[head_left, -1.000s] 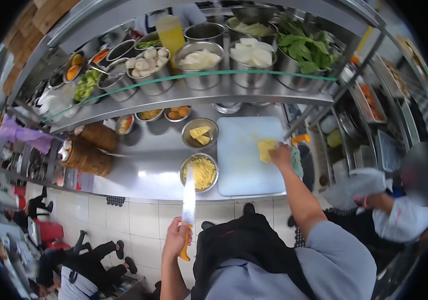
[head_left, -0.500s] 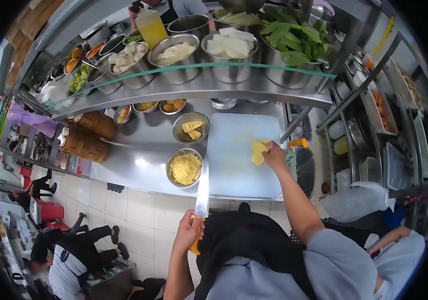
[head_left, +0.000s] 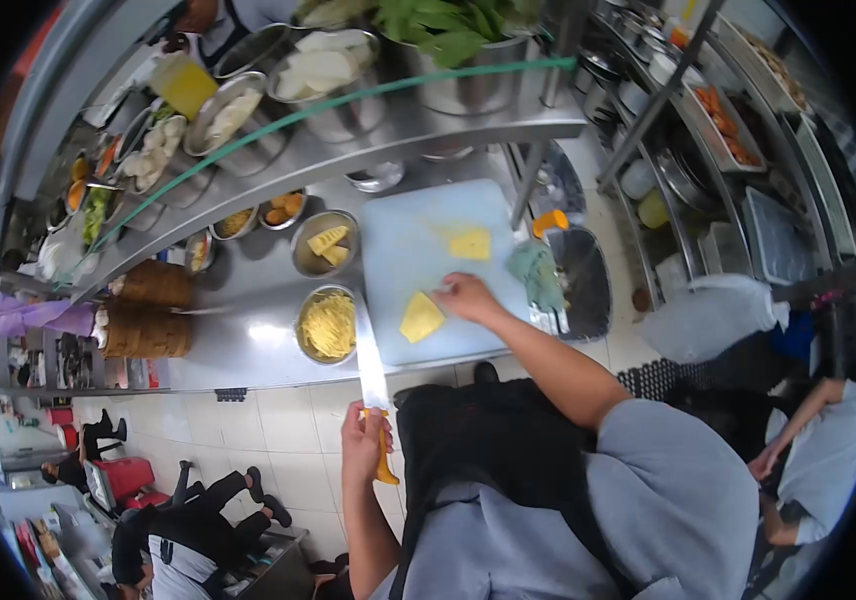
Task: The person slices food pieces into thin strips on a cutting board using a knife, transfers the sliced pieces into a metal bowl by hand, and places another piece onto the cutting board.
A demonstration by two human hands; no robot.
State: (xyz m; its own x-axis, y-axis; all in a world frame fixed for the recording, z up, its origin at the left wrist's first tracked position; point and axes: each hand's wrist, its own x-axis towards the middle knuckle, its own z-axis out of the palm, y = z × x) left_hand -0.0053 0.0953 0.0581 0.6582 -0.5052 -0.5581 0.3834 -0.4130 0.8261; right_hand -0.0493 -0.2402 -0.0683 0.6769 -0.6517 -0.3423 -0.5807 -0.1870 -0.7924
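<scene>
My left hand [head_left: 366, 440] grips the orange handle of a large knife [head_left: 371, 360], its blade pointing away from me beside the cutting board's left edge. Over the pale blue cutting board [head_left: 398, 225] is my right hand [head_left: 468, 297], fingers bent together near a yellow slice [head_left: 422, 317]; whether they hold anything is too small to tell. A second yellow piece [head_left: 470, 244] lies farther back on the board. Left of the board stand a steel bowl of thin yellow strips [head_left: 328, 325] and another bowl with yellow chunks [head_left: 329, 243].
A steel shelf [head_left: 348, 145] with a glass edge spans above the counter, carrying vegetable pots. Bamboo steamers [head_left: 148, 330] stand at left. A green cloth [head_left: 536, 275] lies right of the board by a bin [head_left: 588, 290]. Co-workers are at lower left, right and top.
The yellow pieces, earlier together at my right hand, now lie apart on the board. My right hand has moved nearer to me. The view has shifted right.
</scene>
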